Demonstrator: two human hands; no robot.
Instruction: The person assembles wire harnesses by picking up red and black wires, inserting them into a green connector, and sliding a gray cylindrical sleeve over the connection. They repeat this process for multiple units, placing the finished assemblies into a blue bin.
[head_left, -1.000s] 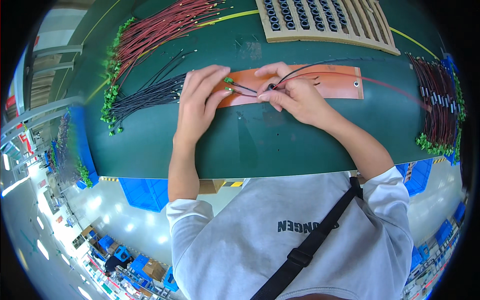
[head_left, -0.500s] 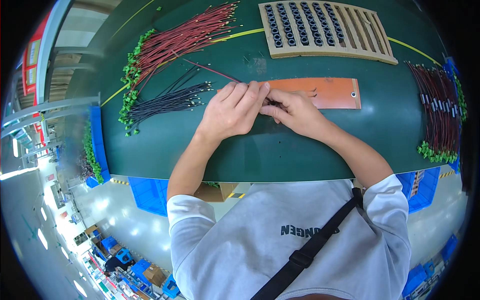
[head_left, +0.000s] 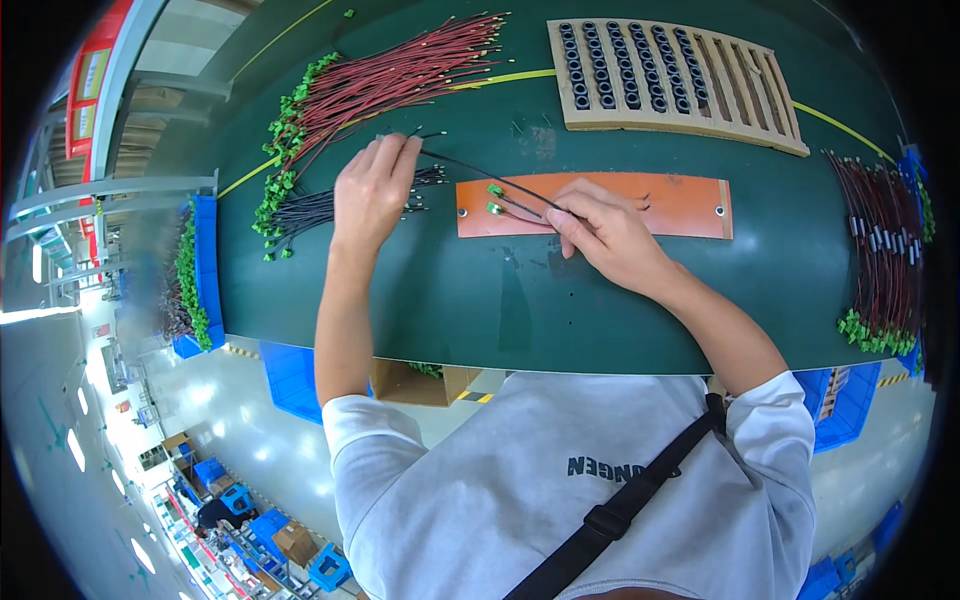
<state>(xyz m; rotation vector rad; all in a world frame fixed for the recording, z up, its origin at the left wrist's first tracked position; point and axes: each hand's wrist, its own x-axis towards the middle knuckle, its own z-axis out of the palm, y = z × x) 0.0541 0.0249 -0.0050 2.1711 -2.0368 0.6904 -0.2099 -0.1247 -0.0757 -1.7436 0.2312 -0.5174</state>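
Over the orange strip my right hand pinches wires. Two short leads with green connectors stick out leftward from its fingertips. A long black wire stretches taut between that hand and my left hand, whose fingers are closed on its far end. Dark wire tips poke out past the left fingertips. Just behind and beside the left hand lies a bundle of black wires with green connectors, and beyond it a larger pile of red wires. How the wires meet inside the right fingers is hidden.
A wooden rack with rows of dark ring-shaped parts stands at the back right. Finished-looking red wires with grey sleeves lie at the far right edge. Blue bins and a cardboard box sit below the table's front edge.
My hands have parted: the left moved left and away, drawing the black wire out straight. My right hand stays over the orange strip, and the green connectors now show.
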